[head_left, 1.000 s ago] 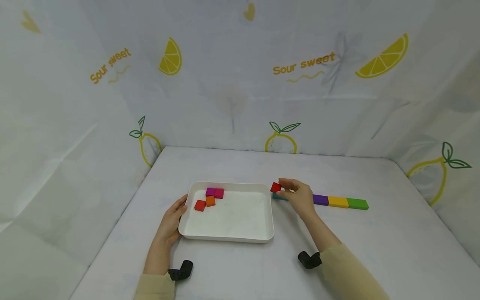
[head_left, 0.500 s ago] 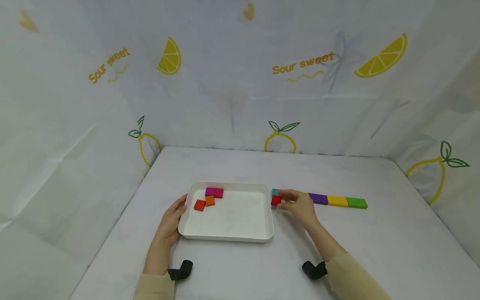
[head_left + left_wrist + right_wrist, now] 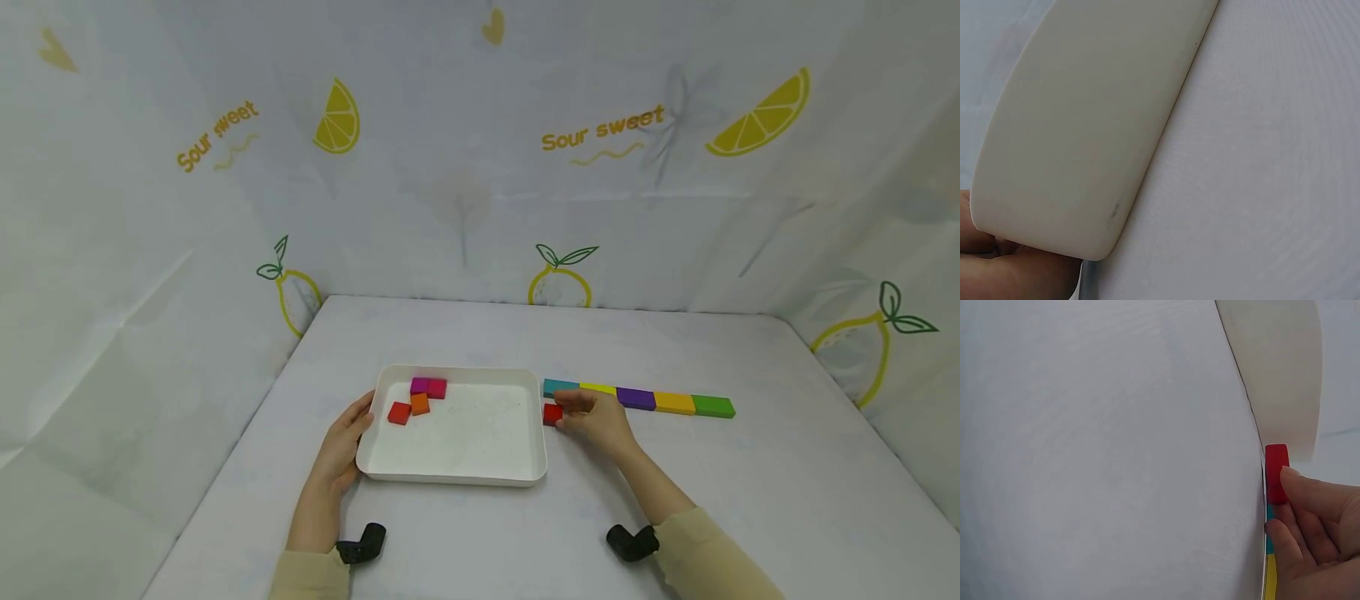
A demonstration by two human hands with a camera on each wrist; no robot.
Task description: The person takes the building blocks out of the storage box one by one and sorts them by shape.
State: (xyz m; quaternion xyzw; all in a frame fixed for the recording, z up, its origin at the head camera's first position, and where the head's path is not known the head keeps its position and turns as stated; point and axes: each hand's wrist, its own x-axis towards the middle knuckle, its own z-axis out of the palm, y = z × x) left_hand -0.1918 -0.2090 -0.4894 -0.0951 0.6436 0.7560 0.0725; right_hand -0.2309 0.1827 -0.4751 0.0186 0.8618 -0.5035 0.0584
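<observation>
Fingers (image 3: 573, 407) of right hand (image 3: 600, 419) pinching red block (image 3: 552, 414) on tabletop (image 3: 750, 483); left hand (image 3: 341, 442) gripping white tray (image 3: 450, 468) edge.

- My left hand (image 3: 1004, 269) shows only at the bottom left corner, its fingers pressed against the tray's near corner.
- The white tray (image 3: 1091, 119) runs up and away from my grip, its smooth outer wall filling the frame.
- Beside it lies the pale table (image 3: 1260, 175).
</observation>
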